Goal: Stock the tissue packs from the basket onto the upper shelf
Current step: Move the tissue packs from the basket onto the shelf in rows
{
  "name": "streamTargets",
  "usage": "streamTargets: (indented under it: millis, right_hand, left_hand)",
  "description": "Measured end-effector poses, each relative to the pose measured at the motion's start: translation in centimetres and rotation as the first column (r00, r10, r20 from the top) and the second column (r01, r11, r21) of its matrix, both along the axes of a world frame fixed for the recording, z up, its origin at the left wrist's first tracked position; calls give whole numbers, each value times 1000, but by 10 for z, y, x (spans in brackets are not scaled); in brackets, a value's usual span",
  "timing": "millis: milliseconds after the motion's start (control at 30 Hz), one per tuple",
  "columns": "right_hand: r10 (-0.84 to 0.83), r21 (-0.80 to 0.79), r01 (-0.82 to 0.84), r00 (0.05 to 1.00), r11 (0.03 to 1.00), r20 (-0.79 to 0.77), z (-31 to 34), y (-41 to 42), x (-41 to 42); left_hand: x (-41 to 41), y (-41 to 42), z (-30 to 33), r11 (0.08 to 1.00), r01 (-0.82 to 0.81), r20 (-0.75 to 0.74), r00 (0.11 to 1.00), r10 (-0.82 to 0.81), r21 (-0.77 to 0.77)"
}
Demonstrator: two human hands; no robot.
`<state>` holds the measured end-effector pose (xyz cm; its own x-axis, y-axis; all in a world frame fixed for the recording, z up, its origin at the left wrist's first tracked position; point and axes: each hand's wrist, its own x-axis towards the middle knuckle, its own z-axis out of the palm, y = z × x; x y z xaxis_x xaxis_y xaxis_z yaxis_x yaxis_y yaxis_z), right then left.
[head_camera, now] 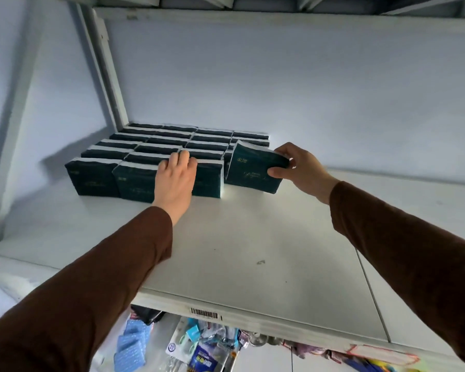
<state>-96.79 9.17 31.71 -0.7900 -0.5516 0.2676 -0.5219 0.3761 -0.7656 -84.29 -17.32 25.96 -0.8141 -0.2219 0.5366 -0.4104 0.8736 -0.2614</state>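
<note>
Several dark green tissue packs (97, 178) stand upright in rows at the back left of the white upper shelf (253, 251). My left hand (175, 181) lies flat against the front row, fingers over the top edge of a pack, holding nothing. My right hand (298, 167) grips one more dark green tissue pack (255, 167) by its right end; it is tilted and sits at the right end of the front row, touching the stocked packs. The basket is out of view.
A white upright post (105, 76) and the back wall close the shelf's left rear corner. Another shelf's underside (253, 6) is overhead. Below the front edge with a barcode label (204, 314) hang packaged small goods (199, 350).
</note>
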Motion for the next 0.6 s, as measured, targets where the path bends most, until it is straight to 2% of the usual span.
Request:
streamTargets:
  millis: [167, 333, 467, 600]
  right_hand:
    - [-43, 75, 45, 999, 996, -30, -13, -11, -4]
    - [-78, 107, 83, 996, 991, -50, -21, -23, -8]
    - [-101, 221, 141, 978, 965, -181, -23, -32, -13]
    - [-105, 267, 149, 979, 952, -172, -30, -42, -15]
  left_hand:
    - [-4, -18, 2, 998, 31, 23, 999, -30, -54]
    - [-1, -19, 3, 997, 69, 29, 997, -68, -41]
    - [18, -11, -4, 984, 179, -53, 982, -180, -19]
    - [35, 2, -16, 948, 319, -6, 948, -319, 24]
